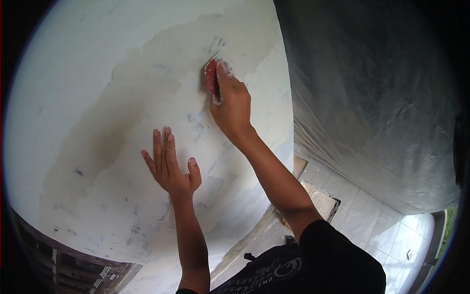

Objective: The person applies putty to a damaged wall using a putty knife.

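Note:
A large white wall surface [147, 98] with a broad grey-beige damp-looking patch and small dark marks fills the left and middle of the head view. High on it, my right hand [231, 98] is closed around a flat red hand tool [211, 77] caked with white material. The tool's face lies against the wall, and white residue coats my fingertips. Lower and to the left, my left hand [171, 166] rests with fingers spread at the wall, thumb out to the side, its fingertips whitened too. Nothing is in that hand.
Translucent plastic sheeting [372, 98] hangs to the right of the wall. Beneath it runs a pale tiled floor [387, 230], with a whitish, dirty-edged board [320, 198] near the wall's foot. A dark wooden frame [73, 267] is at lower left.

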The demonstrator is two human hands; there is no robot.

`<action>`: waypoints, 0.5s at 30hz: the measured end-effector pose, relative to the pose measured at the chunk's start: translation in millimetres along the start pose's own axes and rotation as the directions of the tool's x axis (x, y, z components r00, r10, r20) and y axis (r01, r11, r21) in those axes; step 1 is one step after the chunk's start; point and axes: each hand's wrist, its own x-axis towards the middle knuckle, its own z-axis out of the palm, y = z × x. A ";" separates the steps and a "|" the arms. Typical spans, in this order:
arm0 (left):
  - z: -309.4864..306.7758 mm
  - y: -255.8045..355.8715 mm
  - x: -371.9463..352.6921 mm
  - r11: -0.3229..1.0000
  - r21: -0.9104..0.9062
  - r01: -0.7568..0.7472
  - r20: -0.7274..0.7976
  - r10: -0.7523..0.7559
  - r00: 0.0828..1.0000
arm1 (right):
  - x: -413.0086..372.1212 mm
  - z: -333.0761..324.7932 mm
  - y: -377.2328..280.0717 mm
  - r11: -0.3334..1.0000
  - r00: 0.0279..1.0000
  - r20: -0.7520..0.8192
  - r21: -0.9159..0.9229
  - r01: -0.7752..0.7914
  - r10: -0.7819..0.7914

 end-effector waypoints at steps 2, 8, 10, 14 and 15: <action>1.2 -0.7 -1.5 1.000 0.007 0.000 0.010 0.000 1.000 | -1.3 1.2 -17.0 1.000 0.995 0.102 0.019 0.001 -0.003; 4.1 -3.3 -4.2 0.997 -0.070 0.019 -0.075 -0.024 0.997 | -66.7 -26.6 -40.6 0.977 0.975 0.204 0.209 0.043 -0.086; 4.1 -2.4 -4.0 0.997 -0.076 0.017 -0.079 -0.023 0.997 | -49.8 -29.9 -30.7 0.982 0.997 0.071 0.186 0.028 -0.041; 3.7 -2.9 -3.7 0.998 -0.065 0.021 -0.076 -0.026 0.997 | -1.4 -11.2 -6.4 0.990 0.999 -0.031 0.136 -0.034 0.039; 4.2 -3.0 -3.4 0.998 -0.059 0.021 -0.076 -0.025 0.997 | 4.7 -5.6 -7.7 0.996 1.000 0.014 0.083 -0.029 0.028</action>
